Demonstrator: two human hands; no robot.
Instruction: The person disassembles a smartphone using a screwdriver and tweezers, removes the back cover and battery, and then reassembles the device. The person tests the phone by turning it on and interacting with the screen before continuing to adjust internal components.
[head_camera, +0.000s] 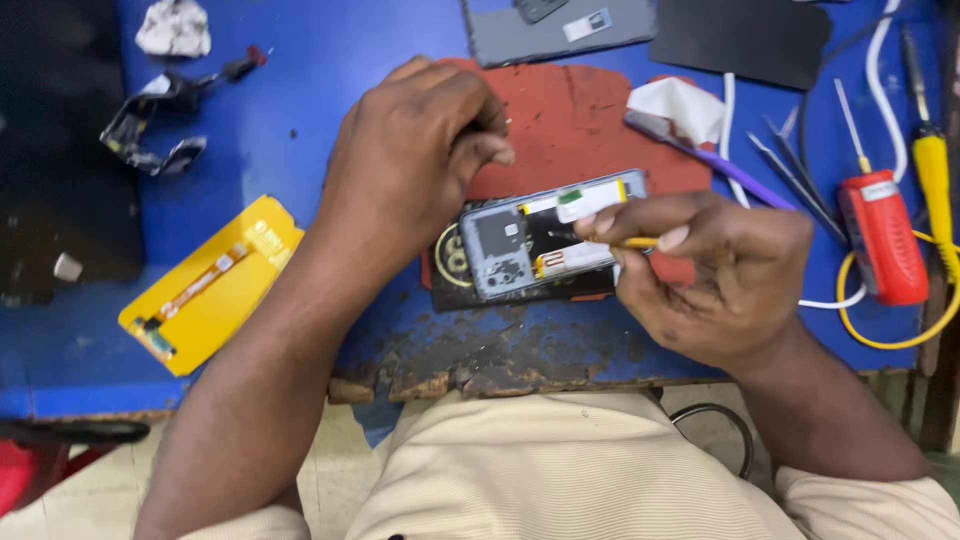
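Note:
An opened phone (535, 240) with its back cover off lies on a red mat (580, 125) near the table's front edge, its battery and circuit board showing. My left hand (410, 160) rests on the phone's left end, fingers curled, holding it in place. My right hand (715, 270) pinches a thin yellow-handled tool (625, 241) whose dark tip points into the middle of the phone's interior.
A yellow card with a flex cable (210, 285) lies at the left. Tweezers (795, 165), a purple pry tool (700, 150), a red device (882, 235), a yellow-handled screwdriver (932, 170), a white tissue (680, 105) and a grey phone cover (555, 30) lie around. The blue table's front edge (500, 365) is worn.

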